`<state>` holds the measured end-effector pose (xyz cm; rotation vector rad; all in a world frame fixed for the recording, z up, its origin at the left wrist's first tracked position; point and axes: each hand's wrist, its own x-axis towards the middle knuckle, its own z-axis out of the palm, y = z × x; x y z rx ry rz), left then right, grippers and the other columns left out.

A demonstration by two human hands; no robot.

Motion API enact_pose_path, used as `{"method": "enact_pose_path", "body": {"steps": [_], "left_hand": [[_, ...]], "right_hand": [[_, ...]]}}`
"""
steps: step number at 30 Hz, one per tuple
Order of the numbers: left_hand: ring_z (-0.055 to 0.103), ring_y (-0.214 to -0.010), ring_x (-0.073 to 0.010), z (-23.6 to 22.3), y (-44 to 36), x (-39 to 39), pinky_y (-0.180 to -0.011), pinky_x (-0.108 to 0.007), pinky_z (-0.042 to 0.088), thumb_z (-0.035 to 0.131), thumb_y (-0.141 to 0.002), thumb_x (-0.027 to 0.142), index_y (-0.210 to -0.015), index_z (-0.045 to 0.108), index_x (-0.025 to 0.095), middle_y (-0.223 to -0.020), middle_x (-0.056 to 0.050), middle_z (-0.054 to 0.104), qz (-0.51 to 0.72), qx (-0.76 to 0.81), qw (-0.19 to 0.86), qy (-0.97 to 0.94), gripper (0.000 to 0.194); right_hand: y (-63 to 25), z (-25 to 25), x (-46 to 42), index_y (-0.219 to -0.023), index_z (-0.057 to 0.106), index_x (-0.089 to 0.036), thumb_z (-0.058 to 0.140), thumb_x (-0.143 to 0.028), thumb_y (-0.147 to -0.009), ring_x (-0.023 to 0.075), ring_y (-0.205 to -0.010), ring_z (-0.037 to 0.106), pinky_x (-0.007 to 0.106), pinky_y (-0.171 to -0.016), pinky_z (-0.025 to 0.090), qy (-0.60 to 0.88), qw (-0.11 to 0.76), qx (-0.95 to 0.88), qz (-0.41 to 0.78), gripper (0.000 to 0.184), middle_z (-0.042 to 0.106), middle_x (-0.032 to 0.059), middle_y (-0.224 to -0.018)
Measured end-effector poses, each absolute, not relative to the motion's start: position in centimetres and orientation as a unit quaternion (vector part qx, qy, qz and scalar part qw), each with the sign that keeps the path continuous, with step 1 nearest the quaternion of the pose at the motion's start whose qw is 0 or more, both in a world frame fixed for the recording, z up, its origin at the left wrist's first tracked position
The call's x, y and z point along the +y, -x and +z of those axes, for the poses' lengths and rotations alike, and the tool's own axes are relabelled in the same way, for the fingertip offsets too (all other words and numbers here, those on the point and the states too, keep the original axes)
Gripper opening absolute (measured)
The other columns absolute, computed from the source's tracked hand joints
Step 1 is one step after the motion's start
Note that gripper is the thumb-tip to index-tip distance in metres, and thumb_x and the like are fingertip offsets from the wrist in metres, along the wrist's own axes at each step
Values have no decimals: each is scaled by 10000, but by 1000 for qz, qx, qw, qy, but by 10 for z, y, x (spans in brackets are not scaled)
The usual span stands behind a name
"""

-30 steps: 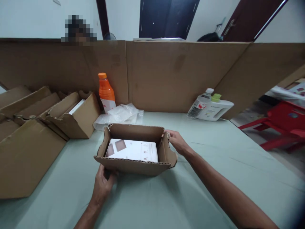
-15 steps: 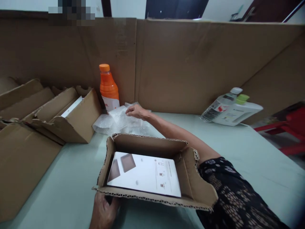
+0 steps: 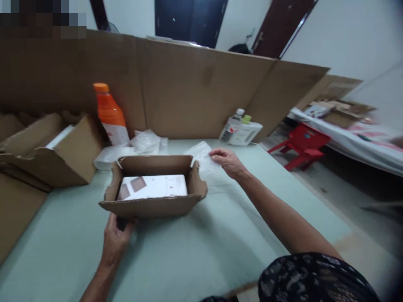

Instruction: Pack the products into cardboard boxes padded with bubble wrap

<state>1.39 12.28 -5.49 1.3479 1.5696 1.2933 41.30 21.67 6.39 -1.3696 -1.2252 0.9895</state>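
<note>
My left hand [image 3: 116, 240] grips an open cardboard box [image 3: 154, 208] from below, near its left front corner; some fingers are hidden behind it. Inside that box lies a white printed package [image 3: 157, 184] with brown squares on its top. To the right of the box, my right hand [image 3: 228, 161] pinches a sheet of clear bubble wrap [image 3: 201, 155] between thumb and fingers. More bubble wrap [image 3: 146, 142] lies crumpled behind the box. An orange bottle [image 3: 110, 113] with a white label stands just behind that pile.
Open cardboard boxes [image 3: 74, 157] stand along the left, one holding something white. A clear bottle [image 3: 231, 126] and a white container [image 3: 248, 134] with a green cap are at the back right. Behind runs a cardboard wall [image 3: 201, 92]. A red stool [image 3: 304, 142] stands beyond the table.
My right hand has moved right, away from the bubble wrap pile, drawing one sheet with it. My left hand stays at the box. The view has turned right.
</note>
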Motion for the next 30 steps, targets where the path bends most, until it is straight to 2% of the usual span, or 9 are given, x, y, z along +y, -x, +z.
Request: {"method": "enact_pose_path", "body": {"steps": [4,9,13,15,17,19,21,26,30], "left_hand": [[628,-797,-240,-42,-16,120,-712,-355,534,735,-592,493,-883,591,208,-757,-19,611,483,635,324,-508,432],[599,-771,-207,-37,-13,118,-685,-330,498,747,-590,469,-925,609,204,-788,-8,619,459,651,329,-507,449],[671,-1018,-299,-31,-8,103,-884,-472,545,752,-676,431,-1227,611,200,-1111,-90,701,454,650,316,-521,615],[646,-1166,-353,-27,-9,84,-988,-567,520,745,-719,427,-1424,517,218,-1314,-134,659,474,658,255,-526,770],[623,-1225,-378,-24,-15,60,-1039,-620,493,723,-770,433,-1499,472,236,-1388,-142,626,483,659,155,-555,796],[630,-1218,-367,-22,-26,35,-1054,-610,495,695,-825,402,-1456,534,240,-1363,-136,634,470,612,74,-631,671],[609,-1256,-336,-22,-42,17,-1068,-554,502,656,-876,311,-1395,578,246,-1384,-136,605,434,514,54,-738,528],[403,-1472,-347,-30,-85,8,-1105,-540,468,565,-878,102,-1487,454,218,-1576,-187,428,302,323,80,-893,630],[535,-1357,-303,-35,-101,8,-1149,-565,419,529,-830,54,-1352,577,214,-1358,-135,648,245,247,134,-928,548]], "right_hand": [[-433,20,127,-836,718,-147,741,-291,-552,97,-551,467,240,-507,341,626,410,-460,478,320,603,-14,-678],[-436,1,74,-914,733,-149,725,-256,-597,70,-515,454,230,-483,333,647,384,-434,496,336,607,-23,-724],[-436,3,62,-923,718,-154,727,-258,-638,64,-527,462,225,-502,359,648,382,-447,485,304,594,-38,-714],[-432,4,59,-923,711,-154,734,-260,-651,66,-522,478,224,-513,383,641,372,-454,494,292,591,-47,-682],[-425,2,54,-940,703,-153,749,-275,-661,70,-500,516,223,-515,406,627,362,-447,525,308,601,-53,-656],[-415,-1,46,-962,686,-150,766,-315,-677,81,-487,566,217,-512,427,601,367,-424,570,338,627,-48,-642],[-403,-4,36,-976,669,-147,777,-361,-699,90,-485,598,207,-503,443,567,378,-394,616,366,651,-36,-632],[-375,-11,3,-984,652,-150,804,-435,-718,96,-469,604,197,-474,463,499,364,-350,704,418,665,-31,-607],[-371,-9,-13,-1128,630,-165,746,-472,-782,105,-471,593,226,-474,475,489,265,-405,726,477,691,-13,-686]]}}
